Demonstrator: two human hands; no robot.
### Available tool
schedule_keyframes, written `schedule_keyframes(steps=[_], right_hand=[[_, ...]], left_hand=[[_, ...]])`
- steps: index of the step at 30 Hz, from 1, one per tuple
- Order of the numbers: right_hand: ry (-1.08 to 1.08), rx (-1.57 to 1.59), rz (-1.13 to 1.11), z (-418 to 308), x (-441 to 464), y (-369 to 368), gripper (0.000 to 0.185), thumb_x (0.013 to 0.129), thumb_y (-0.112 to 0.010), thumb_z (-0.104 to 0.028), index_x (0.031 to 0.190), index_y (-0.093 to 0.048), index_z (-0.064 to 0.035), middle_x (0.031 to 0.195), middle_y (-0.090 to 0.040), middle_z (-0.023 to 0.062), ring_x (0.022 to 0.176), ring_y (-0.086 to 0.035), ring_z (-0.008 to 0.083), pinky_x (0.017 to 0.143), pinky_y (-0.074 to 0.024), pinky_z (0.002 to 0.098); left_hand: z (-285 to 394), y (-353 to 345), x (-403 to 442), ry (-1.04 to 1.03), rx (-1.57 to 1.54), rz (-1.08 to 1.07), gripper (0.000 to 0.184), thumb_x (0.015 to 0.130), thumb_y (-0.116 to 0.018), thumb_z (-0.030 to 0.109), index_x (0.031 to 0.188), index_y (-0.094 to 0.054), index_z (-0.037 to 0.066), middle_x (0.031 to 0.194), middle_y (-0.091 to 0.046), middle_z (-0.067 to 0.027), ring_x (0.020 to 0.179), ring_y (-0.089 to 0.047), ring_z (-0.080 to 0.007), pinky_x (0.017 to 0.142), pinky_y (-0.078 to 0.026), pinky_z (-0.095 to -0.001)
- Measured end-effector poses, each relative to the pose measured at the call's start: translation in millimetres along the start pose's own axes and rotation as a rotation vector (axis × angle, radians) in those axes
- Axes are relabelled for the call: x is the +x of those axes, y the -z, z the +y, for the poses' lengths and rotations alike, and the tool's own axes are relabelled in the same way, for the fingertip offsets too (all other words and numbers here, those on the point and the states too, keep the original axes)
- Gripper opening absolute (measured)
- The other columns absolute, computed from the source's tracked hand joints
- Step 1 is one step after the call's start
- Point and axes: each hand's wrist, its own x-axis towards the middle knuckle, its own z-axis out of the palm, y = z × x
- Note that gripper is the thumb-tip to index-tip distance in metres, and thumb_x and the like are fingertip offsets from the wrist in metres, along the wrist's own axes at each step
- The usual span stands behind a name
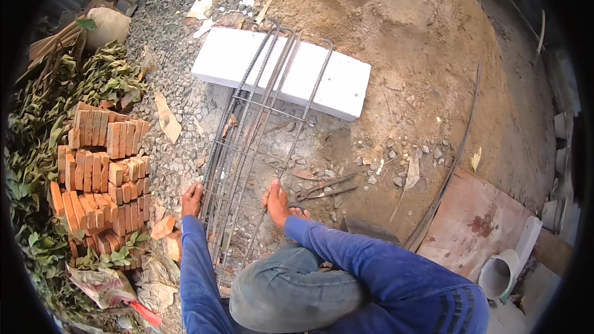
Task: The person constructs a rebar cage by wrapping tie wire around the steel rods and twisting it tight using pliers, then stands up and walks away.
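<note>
A cage of steel reinforcing bars (286, 164) lies lengthwise in front of me, with thin crosswise ties between long hooked bars. Its far end rests on a long white block (337, 80). At the near left side of the cage, my left hand (192, 199) is closed on the outer bar, its fingertips partly hidden. My right hand (276, 202) is closed around the right-hand bar. Just right of that hand, a pair of long-handled pincers (326, 187) lies on the ground, with its handles pointing right.
Stacked orange bricks (93, 173) stand at left beside leafy branches (37, 179). Grey gravel (167, 43) and a sand heap (396, 25) spread beyond. At right are a stained board (470, 216), a white pipe (497, 275) and a long bent bar (468, 124).
</note>
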Motion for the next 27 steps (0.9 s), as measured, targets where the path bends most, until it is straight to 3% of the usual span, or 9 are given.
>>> schedule_keyframes(steps=[3,5,10,11,14,15,18,21,27], right_hand=[[0.019,-0.002,-0.007,-5,0,0,0.057,0.106,-0.023,-0.047,0.083,-0.051,-0.0037,0.056,-0.059,0.0099,0.05,-0.056,0.0216,0.055,-0.0467,0.035],[0.055,-0.031,-0.029,-7,0,5,0.055,0.106,-0.023,-0.047,0.086,-0.051,-0.0035,0.056,-0.06,0.0102,0.051,-0.057,0.0214,0.055,-0.0473,0.0343],[-0.086,-0.009,-0.196,-8,4,18,0.054,0.106,-0.026,-0.053,0.108,-0.052,-0.0061,0.079,-0.068,0.0106,0.066,-0.062,0.015,0.057,-0.0461,0.0274],[-0.127,-0.01,-0.215,-9,4,24,0.054,0.105,-0.026,-0.054,0.111,-0.052,-0.0067,0.083,-0.069,0.01,0.069,-0.062,0.0144,0.057,-0.0462,0.0267],[-0.208,-0.075,-0.252,-21,3,35,0.055,0.104,-0.027,-0.057,0.117,-0.053,-0.0097,0.095,-0.069,0.0081,0.078,-0.064,0.0147,0.059,-0.0473,0.0266],[-0.265,-0.068,-0.302,-25,2,41,0.055,0.104,-0.03,-0.058,0.124,-0.051,-0.0115,0.101,-0.067,0.0082,0.081,-0.063,0.0153,0.061,-0.0496,0.0285],[-0.287,-0.086,-0.266,-31,-8,56,0.054,0.104,-0.033,-0.056,0.126,-0.05,-0.0099,0.102,-0.065,0.009,0.081,-0.063,0.0151,0.065,-0.0511,0.0299],[-0.275,-0.043,-0.347,-41,-13,88,0.053,0.104,-0.036,-0.054,0.128,-0.049,-0.0074,0.104,-0.064,0.011,0.081,-0.064,0.0152,0.066,-0.0518,0.0297],[0.084,-0.437,-0.235,-75,-19,195,0.04,0.103,-0.05,-0.038,0.115,-0.059,-0.0012,0.097,-0.068,0.0141,0.077,-0.067,0.0199,0.065,-0.0529,0.0331]], left_hand=[[6,-1,-1,-0.002,0.07,0.007,0.044,0.093,-0.068,0.041,0.125,-0.068,0.011,0.071,-0.056,0.0044,0.056,-0.045,-0.0045,0.049,-0.034,-0.0224],[2,-1,3,-0.067,0.123,0.041,0.046,0.093,-0.067,0.043,0.125,-0.069,0.01,0.076,-0.06,0.0015,0.063,-0.049,-0.008,0.057,-0.04,-0.0258],[-14,-4,4,-0.126,0.237,0.173,0.056,0.091,-0.065,0.045,0.133,-0.062,0.008,0.085,-0.069,-0.0083,0.079,-0.062,-0.0166,0.072,-0.05,-0.0336],[-21,-5,8,-0.161,0.287,0.211,0.057,0.091,-0.065,0.044,0.135,-0.06,0.008,0.091,-0.071,-0.0143,0.084,-0.066,-0.0222,0.078,-0.051,-0.0375],[10,-20,-25,-0.154,0.459,0.341,0.057,0.091,-0.065,0.043,0.136,-0.059,0.008,0.098,-0.071,-0.0177,0.088,-0.066,-0.0266,0.08,-0.051,-0.0402],[10,-23,-31,-0.158,0.454,0.346,0.059,0.092,-0.064,0.043,0.137,-0.057,0.006,0.114,-0.067,-0.0213,0.105,-0.063,-0.0311,0.092,-0.048,-0.0407],[10,-36,-61,-0.437,0.553,0.538,0.06,0.09,-0.067,0.039,0.137,-0.056,0.003,0.127,-0.06,-0.0232,0.123,-0.054,-0.034,0.104,-0.041,-0.0415],[12,-47,-101,-0.361,0.452,0.557,0.058,0.089,-0.07,0.034,0.136,-0.056,0.001,0.135,-0.054,-0.0244,0.131,-0.047,-0.0353,0.111,-0.035,-0.0415],[-16,-84,-188,-0.147,0.226,0.671,0.053,0.087,-0.072,0.029,0.13,-0.06,0.002,0.13,-0.058,-0.0224,0.124,-0.053,-0.0352,0.107,-0.039,-0.0431]])
